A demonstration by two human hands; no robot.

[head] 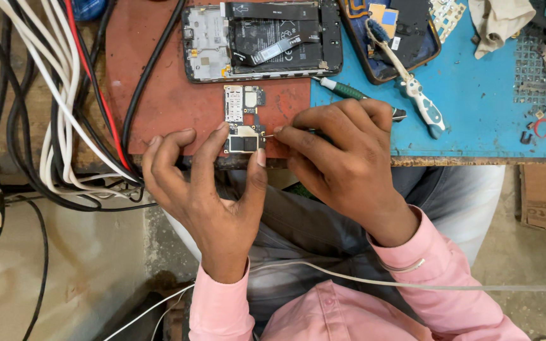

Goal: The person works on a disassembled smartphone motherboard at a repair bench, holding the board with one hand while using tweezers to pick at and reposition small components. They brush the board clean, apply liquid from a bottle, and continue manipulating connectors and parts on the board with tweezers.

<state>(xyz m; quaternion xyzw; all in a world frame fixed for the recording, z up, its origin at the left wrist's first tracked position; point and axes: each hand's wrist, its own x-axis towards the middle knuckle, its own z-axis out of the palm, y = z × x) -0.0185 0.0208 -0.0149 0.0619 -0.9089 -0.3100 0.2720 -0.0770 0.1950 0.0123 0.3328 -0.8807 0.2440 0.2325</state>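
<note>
A small phone circuit board (244, 113) lies on the red mat (165, 95) near the bench's front edge. My left hand (206, 183) pinches its lower end between thumb and fingers. My right hand (342, 158) grips a thin metal tool, probably tweezers (269, 134), whose tip touches the board's right edge. Above the board lies an opened phone body (263, 39) showing its black battery and flex cable.
A green-handled screwdriver (349, 91) and a blue-white brush (412, 85) lie on the blue mat (488, 107). Another phone shell (392, 35) and a cloth (497, 22) sit at the back. A bundle of cables (64, 113) hangs at the left.
</note>
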